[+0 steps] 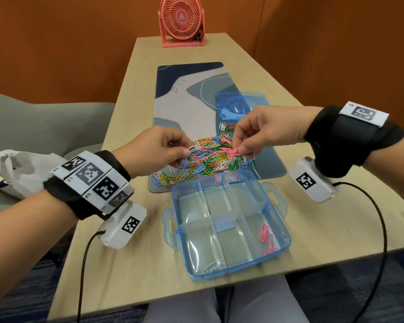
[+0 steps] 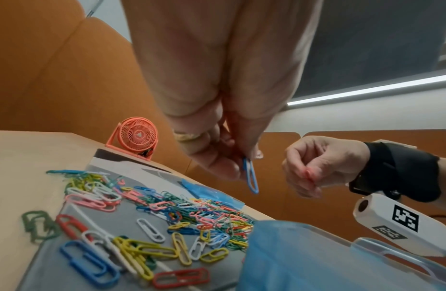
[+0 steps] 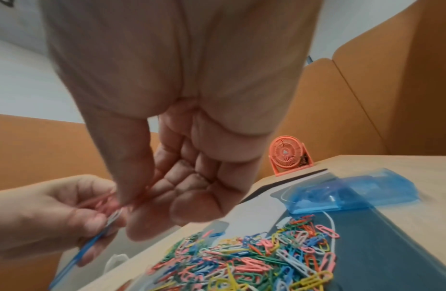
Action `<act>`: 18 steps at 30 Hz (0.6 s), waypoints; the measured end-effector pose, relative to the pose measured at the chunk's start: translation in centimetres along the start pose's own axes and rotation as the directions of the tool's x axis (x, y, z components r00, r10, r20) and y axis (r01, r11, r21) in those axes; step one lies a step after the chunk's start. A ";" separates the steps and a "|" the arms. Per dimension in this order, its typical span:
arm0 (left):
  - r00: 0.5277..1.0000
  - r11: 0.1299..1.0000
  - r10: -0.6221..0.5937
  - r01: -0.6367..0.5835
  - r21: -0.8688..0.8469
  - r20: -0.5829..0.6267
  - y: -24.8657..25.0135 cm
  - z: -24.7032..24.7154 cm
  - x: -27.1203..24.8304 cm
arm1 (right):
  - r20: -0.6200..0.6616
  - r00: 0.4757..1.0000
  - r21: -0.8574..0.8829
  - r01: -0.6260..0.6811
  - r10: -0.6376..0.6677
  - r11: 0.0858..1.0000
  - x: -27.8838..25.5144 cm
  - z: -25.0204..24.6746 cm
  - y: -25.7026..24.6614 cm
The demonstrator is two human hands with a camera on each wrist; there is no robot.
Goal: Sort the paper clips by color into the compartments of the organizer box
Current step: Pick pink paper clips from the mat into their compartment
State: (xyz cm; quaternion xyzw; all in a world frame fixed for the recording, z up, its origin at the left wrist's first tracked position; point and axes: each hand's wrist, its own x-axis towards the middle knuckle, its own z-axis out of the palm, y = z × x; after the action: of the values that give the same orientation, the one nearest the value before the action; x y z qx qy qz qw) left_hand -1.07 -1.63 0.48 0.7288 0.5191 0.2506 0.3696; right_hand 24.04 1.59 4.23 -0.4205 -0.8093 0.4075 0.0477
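Left wrist: black fabric wrap (image 1: 84,194); white band of black-and-white square fiducial tags (image 1: 91,176) across its top; white rounded camera housing (image 1: 123,226) beneath, one tag on its face; thin dark cable (image 1: 83,271) trailing from its near end. Right wrist: black strap (image 1: 350,138); white tag label (image 1: 364,113) on top; white camera housing (image 1: 310,180), tagged; black cable (image 1: 383,231) looping off. Forearms bare; grey trousers (image 1: 222,306) on the lap.
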 end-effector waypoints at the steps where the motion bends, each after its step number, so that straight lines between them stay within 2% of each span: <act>1: 1.000 1.000 0.019 -0.019 -0.003 0.009 0.3 0.2 -0.2 | 0.032 0.999 -0.017 0.007 -0.007 1.000 -0.5 0.2 -0.4; 8: 0.988 0.994 0.107 -0.111 0.026 0.111 1.3 1.4 -1.4 | 0.202 0.979 -0.173 0.005 0.030 0.985 -2.7 2.9 -2.0; 18: 0.986 0.987 0.119 -0.130 0.094 0.113 1.1 1.7 -1.5 | 0.317 0.939 -0.336 -0.023 0.136 0.941 -4.1 4.8 -2.0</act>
State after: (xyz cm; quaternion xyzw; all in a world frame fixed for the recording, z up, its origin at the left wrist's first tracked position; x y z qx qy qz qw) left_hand 0.32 -3.75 0.37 0.7900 0.4639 0.2074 0.3431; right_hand 23.37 -4.96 3.53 -0.3797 -0.8439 0.3345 -0.1781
